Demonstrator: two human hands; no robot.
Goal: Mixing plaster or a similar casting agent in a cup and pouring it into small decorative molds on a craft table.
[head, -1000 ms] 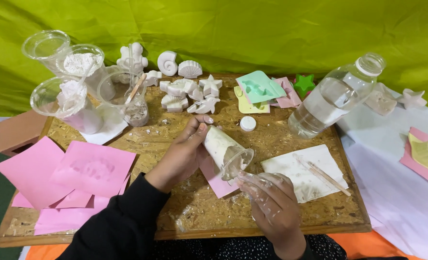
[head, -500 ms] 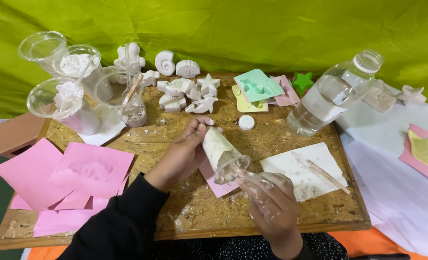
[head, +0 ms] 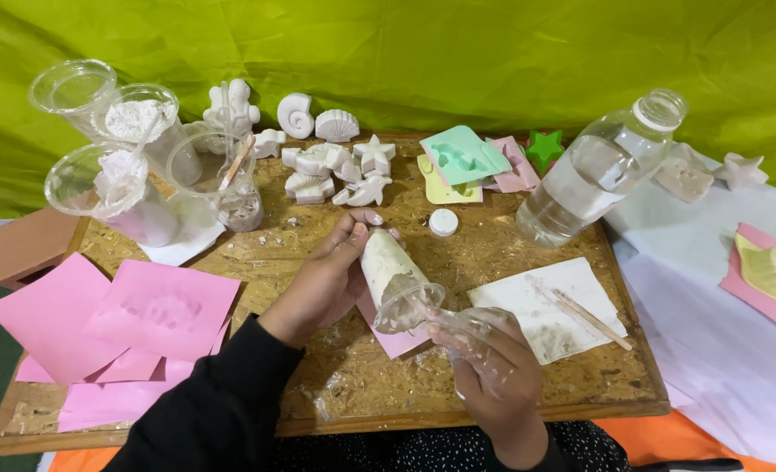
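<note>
We see the left hand (head: 331,280) gripping a tilted clear plastic cup smeared with white plaster (head: 394,278) above the chipboard bench (head: 493,236); the right hand (head: 493,367) clutches crumpled clear plastic film (head: 467,332) at the cup's mouth.

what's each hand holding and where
Left hand grips a tilted plastic cup at its base; right hand holds a clear mould from beneath.

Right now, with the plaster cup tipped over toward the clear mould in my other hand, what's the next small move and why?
Probably tip the plastic cup a little further with the left hand. Its mouth already faces the clear mould cupped in the right hand, and white paste clings inside the cup, so more tilt should let it slide across.
</note>
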